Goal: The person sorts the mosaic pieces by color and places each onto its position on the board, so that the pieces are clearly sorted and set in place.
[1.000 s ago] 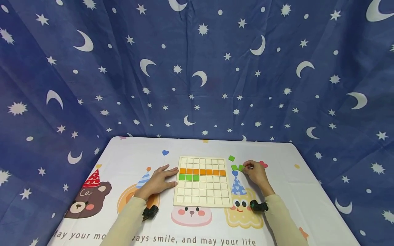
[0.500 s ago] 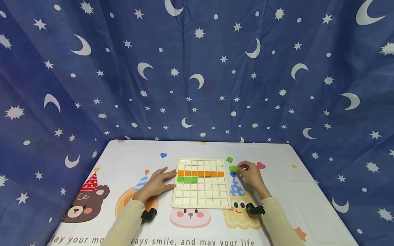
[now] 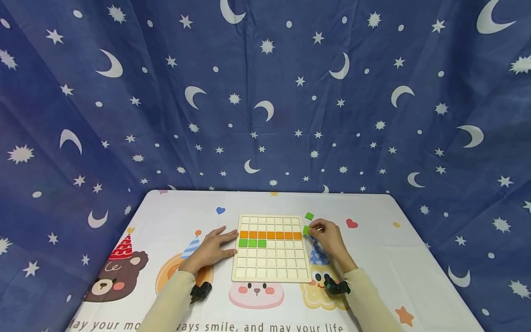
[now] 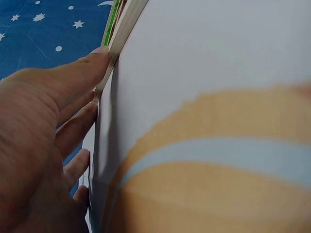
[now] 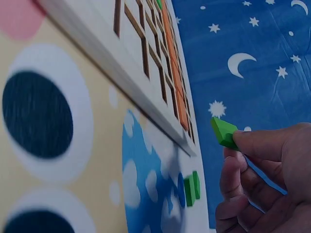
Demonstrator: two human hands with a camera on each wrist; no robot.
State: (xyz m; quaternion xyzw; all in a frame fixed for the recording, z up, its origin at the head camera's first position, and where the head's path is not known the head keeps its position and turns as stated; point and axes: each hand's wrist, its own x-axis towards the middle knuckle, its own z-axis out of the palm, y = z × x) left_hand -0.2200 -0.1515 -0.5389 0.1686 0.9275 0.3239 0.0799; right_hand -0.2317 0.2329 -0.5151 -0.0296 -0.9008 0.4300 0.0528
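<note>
A cream wooden grid board [image 3: 272,263] lies on the table, one row lined with orange tiles [image 3: 270,235]. Below them, three green tiles [image 3: 252,243] sit in the left cells of another row. My left hand [image 3: 210,250] rests at the board's left edge, its thumb and extended fingers touching the side. Between thumb and fingertips, my right hand [image 3: 329,237] pinches a green square tile [image 5: 223,132], raised just beyond the board's right edge. Two loose green tiles [image 5: 189,191] lie on the table in the right wrist view; the head view shows only the farther one [image 3: 309,216].
The white tablecloth [image 3: 369,230] carries cartoon prints and lettering. A dark blue curtain [image 3: 274,129] with moons and stars hangs behind the table and at both sides. Black wrist cameras [image 3: 337,285] are strapped to both wrists.
My right hand has picked up one green tile from the loose group and brought it left toward the board. My left hand stays at the board's edge. The head view has shifted slightly.
</note>
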